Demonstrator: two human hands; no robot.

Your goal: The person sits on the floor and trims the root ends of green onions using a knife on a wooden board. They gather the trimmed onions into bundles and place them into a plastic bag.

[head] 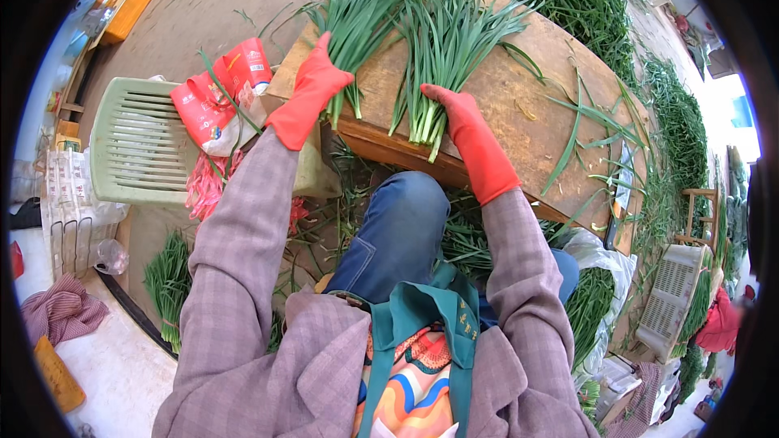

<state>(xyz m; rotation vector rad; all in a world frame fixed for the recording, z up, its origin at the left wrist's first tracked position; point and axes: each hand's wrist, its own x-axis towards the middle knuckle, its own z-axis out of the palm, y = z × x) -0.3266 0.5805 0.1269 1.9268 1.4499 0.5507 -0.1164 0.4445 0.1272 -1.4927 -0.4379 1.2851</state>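
Observation:
Two loose bunches of garlic chives lie side by side on a worn wooden table, stalk ends towards me. My left hand (316, 88), in a red rubber glove, grips the left bunch (362, 24) around its stalks from the outer side, thumb raised. In the matching glove, my right hand (465, 121) holds the lower stalks of the right bunch (447, 42), its thumb across the top. The fingers beneath that bunch are hidden. Both sets of pale stalk ends reach the near edge of the wooden table (505, 94).
A kitchen knife (622, 185) lies at the table's right edge near loose leaves (575, 128). Left stands a green plastic stool (140, 152) with a red printed bag (225, 94) and pink ties (213, 182). A large chive heap (566, 0) lies behind; a plastic bag of chives (593, 298) sits right.

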